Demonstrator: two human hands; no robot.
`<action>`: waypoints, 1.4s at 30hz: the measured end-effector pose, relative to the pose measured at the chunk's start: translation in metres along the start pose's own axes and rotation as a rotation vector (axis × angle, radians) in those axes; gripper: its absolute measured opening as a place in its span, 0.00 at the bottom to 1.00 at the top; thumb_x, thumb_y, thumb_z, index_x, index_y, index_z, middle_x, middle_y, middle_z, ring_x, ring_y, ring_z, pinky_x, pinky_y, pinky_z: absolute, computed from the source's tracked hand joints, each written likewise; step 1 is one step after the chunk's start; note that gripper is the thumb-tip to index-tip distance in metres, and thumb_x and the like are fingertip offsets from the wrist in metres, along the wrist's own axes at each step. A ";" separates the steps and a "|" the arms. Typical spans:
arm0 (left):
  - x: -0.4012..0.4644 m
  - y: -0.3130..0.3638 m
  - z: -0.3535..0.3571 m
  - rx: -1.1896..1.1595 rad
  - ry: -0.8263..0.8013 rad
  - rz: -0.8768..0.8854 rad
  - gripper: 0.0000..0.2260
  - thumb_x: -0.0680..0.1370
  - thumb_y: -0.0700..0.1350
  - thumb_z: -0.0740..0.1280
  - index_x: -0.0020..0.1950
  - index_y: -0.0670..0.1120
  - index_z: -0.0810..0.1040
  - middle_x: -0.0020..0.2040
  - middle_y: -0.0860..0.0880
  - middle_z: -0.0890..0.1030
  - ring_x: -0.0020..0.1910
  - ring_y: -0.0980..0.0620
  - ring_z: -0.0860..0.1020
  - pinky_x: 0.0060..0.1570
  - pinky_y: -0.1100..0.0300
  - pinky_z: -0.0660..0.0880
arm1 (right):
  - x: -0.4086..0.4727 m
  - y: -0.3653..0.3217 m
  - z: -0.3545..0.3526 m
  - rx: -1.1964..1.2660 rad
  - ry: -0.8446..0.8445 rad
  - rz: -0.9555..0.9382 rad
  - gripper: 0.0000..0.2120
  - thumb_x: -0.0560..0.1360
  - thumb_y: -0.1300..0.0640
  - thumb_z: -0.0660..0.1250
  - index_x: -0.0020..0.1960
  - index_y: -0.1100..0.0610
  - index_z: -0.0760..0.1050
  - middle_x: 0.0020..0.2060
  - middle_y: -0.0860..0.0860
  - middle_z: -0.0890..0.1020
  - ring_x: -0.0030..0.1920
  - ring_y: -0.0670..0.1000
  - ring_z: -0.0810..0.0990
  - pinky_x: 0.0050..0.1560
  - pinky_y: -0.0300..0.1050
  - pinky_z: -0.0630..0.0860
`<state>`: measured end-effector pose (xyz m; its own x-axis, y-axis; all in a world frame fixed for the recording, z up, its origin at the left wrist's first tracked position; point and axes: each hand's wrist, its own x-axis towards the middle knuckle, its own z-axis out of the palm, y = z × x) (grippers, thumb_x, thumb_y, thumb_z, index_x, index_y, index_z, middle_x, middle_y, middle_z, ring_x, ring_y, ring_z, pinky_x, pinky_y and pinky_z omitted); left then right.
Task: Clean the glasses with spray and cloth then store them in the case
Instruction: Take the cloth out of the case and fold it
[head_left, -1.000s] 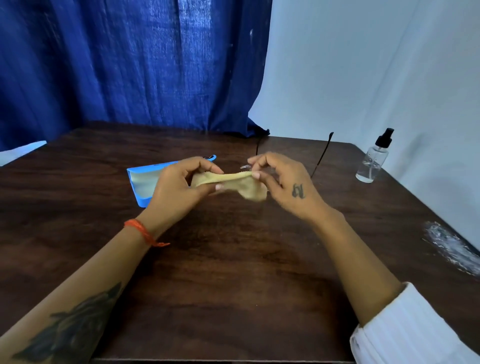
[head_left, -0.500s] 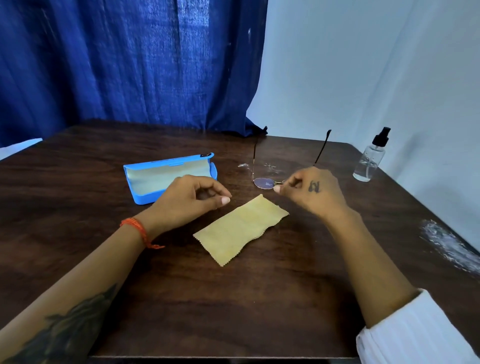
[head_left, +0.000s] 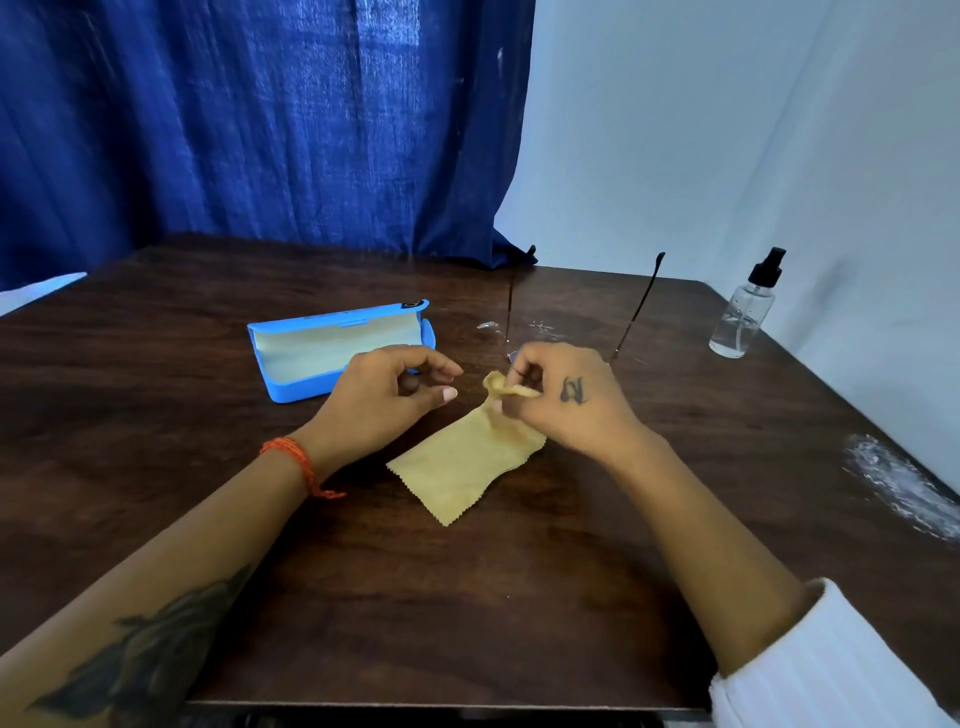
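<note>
Midway: cloth in hand, case waiting

Seemingly mid-task: the right hand pinches the yellow cloth by its far corner, glasses just behind it on the desk. The left hand, loosely curled, holds nothing; the open case lies just beyond it. Wiping and storing remain; the spray bottle stands far right.

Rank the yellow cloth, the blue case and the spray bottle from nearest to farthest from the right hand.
From the right hand:
1. Yellow cloth, pinched in its fingers.
2. Blue case, open, to the left beyond the left hand.
3. Spray bottle, at the table's far right edge.
</note>
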<state>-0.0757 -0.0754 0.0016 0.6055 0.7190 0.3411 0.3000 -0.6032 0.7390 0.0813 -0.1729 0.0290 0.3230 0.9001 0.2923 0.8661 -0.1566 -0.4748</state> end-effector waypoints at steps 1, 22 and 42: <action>0.001 0.000 0.000 -0.005 -0.001 -0.001 0.08 0.72 0.42 0.71 0.49 0.51 0.80 0.44 0.54 0.83 0.38 0.63 0.78 0.38 0.76 0.72 | -0.002 -0.003 0.001 0.035 -0.060 -0.035 0.06 0.66 0.55 0.74 0.35 0.49 0.76 0.34 0.46 0.79 0.39 0.49 0.78 0.37 0.41 0.71; 0.005 -0.005 0.012 0.146 -0.180 0.176 0.20 0.72 0.42 0.70 0.62 0.53 0.74 0.53 0.55 0.78 0.47 0.62 0.74 0.40 0.76 0.69 | 0.007 0.006 -0.001 0.062 -0.134 0.051 0.09 0.64 0.64 0.74 0.39 0.52 0.81 0.33 0.47 0.81 0.35 0.45 0.79 0.41 0.41 0.77; -0.001 -0.002 -0.004 0.240 -0.173 0.161 0.15 0.74 0.52 0.67 0.60 0.52 0.76 0.54 0.56 0.77 0.56 0.59 0.73 0.53 0.71 0.67 | 0.005 0.013 -0.009 0.093 -0.167 -0.051 0.13 0.68 0.56 0.74 0.52 0.52 0.81 0.45 0.46 0.83 0.44 0.42 0.79 0.42 0.23 0.69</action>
<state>-0.0796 -0.0730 0.0020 0.7692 0.5511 0.3236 0.3429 -0.7832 0.5187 0.0979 -0.1739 0.0322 0.2053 0.9620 0.1800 0.8382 -0.0778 -0.5398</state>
